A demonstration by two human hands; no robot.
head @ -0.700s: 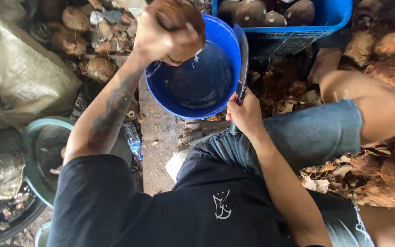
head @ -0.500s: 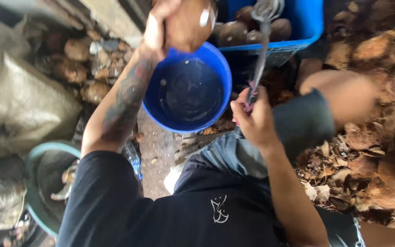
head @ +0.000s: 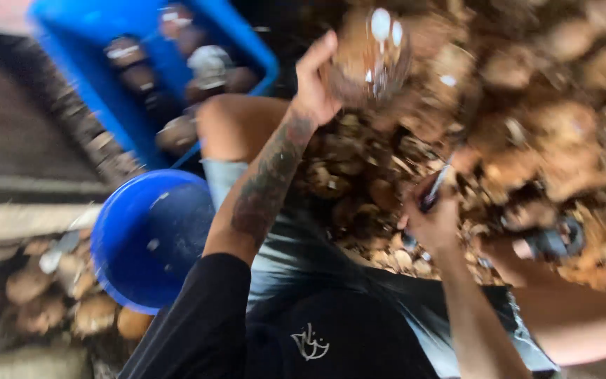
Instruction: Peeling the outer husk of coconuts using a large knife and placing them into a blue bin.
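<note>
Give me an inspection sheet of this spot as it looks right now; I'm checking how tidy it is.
Surface: ground, partly bare.
Job's things: coconut raised in left hand; dark-handled tool in right hand, blade blurred.
Clutter: husk pile; husks by the round blue tub.
Grip: both hands closed on their items.
Cables: nothing seen.
Surroundings: blue crate of coconuts.
</note>
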